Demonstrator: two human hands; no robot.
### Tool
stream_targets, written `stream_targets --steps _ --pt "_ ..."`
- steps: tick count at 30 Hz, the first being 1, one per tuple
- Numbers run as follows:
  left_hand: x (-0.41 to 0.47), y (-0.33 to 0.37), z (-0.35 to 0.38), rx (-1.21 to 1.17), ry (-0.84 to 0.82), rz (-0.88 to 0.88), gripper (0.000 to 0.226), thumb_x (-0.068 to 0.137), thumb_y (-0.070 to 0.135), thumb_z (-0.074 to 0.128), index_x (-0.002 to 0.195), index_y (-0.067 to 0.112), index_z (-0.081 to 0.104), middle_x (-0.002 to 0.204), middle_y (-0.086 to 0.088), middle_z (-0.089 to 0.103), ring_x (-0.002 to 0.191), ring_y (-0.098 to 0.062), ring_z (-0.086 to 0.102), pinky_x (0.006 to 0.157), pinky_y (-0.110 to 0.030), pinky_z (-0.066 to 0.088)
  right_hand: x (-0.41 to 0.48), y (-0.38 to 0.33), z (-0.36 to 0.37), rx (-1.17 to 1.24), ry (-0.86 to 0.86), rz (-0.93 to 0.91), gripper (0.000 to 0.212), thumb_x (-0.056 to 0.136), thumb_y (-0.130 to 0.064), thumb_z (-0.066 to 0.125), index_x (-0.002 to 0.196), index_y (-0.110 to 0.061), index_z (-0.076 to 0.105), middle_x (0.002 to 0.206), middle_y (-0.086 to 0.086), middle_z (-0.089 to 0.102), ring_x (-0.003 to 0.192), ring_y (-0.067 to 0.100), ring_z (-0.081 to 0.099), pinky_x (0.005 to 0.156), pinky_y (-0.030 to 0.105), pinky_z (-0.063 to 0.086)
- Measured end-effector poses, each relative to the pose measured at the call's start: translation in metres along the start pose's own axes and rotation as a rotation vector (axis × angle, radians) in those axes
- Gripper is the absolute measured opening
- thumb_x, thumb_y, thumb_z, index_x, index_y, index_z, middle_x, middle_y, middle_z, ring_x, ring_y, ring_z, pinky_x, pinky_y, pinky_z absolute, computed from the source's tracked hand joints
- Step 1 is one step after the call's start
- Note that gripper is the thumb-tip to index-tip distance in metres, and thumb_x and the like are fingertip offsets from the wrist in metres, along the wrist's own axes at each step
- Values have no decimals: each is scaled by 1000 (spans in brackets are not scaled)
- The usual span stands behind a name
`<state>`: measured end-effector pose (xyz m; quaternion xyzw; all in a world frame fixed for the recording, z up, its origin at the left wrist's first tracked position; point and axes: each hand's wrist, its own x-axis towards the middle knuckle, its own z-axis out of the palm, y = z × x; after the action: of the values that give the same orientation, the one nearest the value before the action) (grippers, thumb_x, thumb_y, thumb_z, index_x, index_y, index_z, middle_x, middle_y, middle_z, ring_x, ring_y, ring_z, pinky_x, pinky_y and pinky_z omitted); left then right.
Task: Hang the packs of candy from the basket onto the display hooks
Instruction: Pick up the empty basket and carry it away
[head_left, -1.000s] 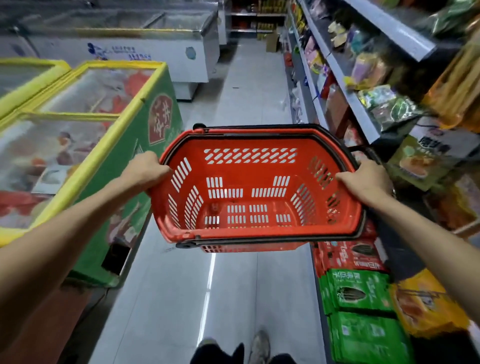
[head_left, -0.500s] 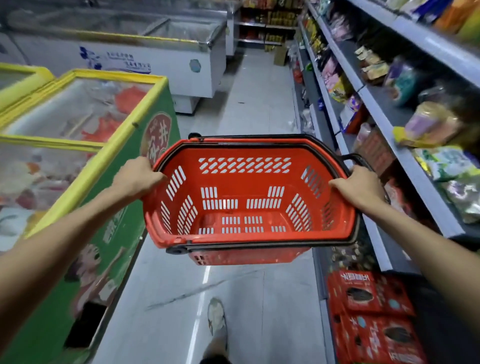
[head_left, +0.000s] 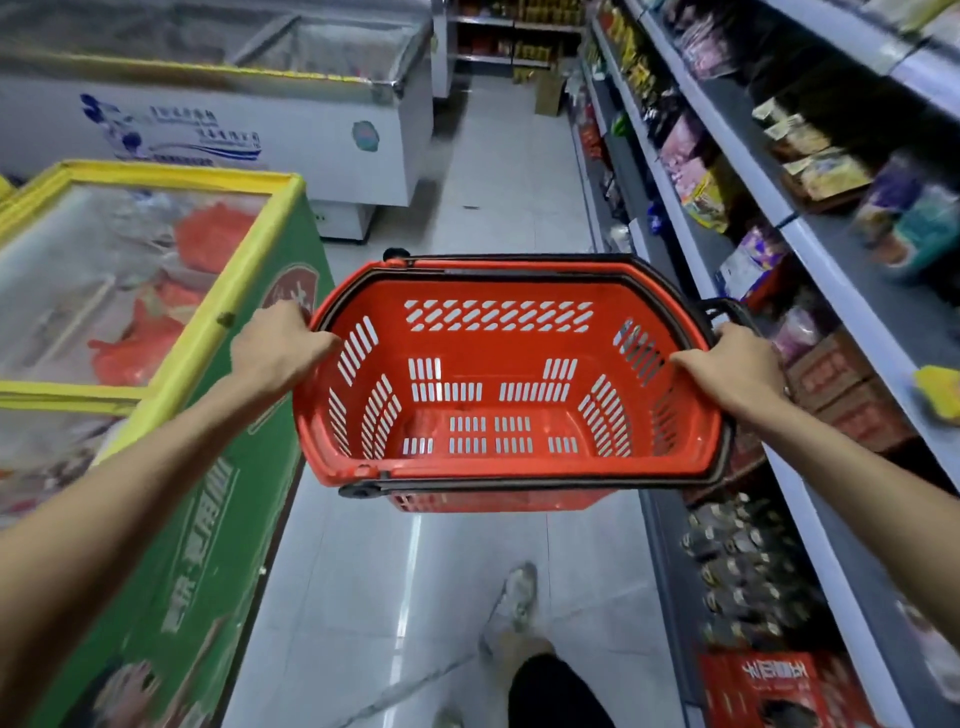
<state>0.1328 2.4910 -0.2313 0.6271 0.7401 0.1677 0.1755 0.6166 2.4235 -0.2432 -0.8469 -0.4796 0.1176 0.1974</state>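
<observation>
Gleaming tiled floor (head_left: 363, 597) between green freezer (head_left: 208, 519) and shelves (head_left: 815, 249), basket (head_left: 498, 286) above.

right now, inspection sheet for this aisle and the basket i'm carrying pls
surface: pale tiled floor, glossy.
job's things: red basket, carried above the floor, nothing seen inside it; nothing else of the job seen.
clutter: cardboard box on the floor at the aisle's far end.
hands: left hand grips the basket's left rim, right hand grips its right rim.
cables: nothing seen.
surroundings: green chest freezer and white chest freezer on the left, stocked shelves on the right.
</observation>
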Motion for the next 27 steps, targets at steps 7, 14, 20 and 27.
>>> stream_targets --steps 7,14,20,27 --pt "156 55 34 58 -22 0 26 79 39 71 84 14 73 66 -1 69 61 -24 68 57 -31 56 160 -40 46 -3 -26 8 37 75 -41 78 94 -12 67 85 12 63 78 32 54 70 38 44" --pt "322 103 41 60 -24 -34 32 66 45 64 80 17 66 75 -8 71 71 -32 69 71 -42 61 326 -107 64 28 -62 -28 34 73 -42 75 86 -13 61 80 10 64 70 32 56 63 37 43" --pt "451 127 52 75 0 -52 41 67 51 62 71 11 68 67 -8 69 64 -30 67 62 -35 54 446 -161 82 72 -57 -45 31 76 -39 76 91 -17 63 76 1 59 71 30 55 65 36 42" --pt "624 160 82 57 -11 -43 41 65 51 63 75 12 72 66 -7 71 65 -29 69 70 -40 61 597 -221 131 78 -40 -31 25 74 -38 77 79 -19 60 74 3 64 64 24 56 57 32 39"
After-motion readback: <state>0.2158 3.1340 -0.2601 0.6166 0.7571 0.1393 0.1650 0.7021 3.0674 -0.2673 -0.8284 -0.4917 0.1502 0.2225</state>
